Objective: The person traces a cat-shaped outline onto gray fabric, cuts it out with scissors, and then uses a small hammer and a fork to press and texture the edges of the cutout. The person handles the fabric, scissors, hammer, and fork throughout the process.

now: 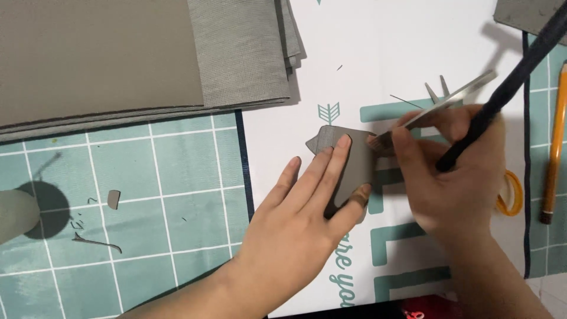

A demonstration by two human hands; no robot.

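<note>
My left hand (301, 215) holds a small grey cut-out piece of sheet material (348, 159) between thumb and fingers, over a white printed sheet (384, 53). Its upper left corner shows a woven backing. My right hand (455, 171) grips a pair of scissors (449, 97) with yellow handles, whose metal blades meet the piece's right edge. A dark stick-like object (508, 88) crosses in front of my right hand; I cannot tell what holds it.
A stack of grey sheets (142, 53) lies at the top left on a teal grid cutting mat (147, 195). Small grey scraps (113, 199) and slivers dot the mat. A round grey object (15, 215) sits at the left edge. An orange pencil (555, 147) lies at the right.
</note>
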